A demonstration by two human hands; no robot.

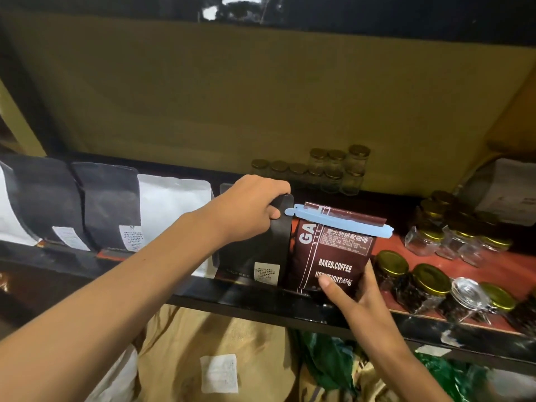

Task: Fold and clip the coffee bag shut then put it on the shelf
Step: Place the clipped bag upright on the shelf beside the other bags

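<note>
**Clipped coffee bag going into its gap on the shelf**

I see the brown coffee bag (333,256) already folded at the top and closed with the light blue clip (339,223). It stands at the front edge of the shelf (252,300), leaning a little, with its base about at the black lip. My right hand (352,294) is clamped on the lower right corner of the bag, thumb on the front and fingers behind, I think to steer it inward. My left hand (249,204) is closed on the top of the black bag (255,245) just beside it, and seems to pull that bag to the left, so that a gap opens.

Further left stand a white bag (171,210) and more dark bags. To the right, jars with gold lids (406,271) are very near the coffee bag, so there is little room on that side. The long end of the clip could catch on the black bag.
</note>
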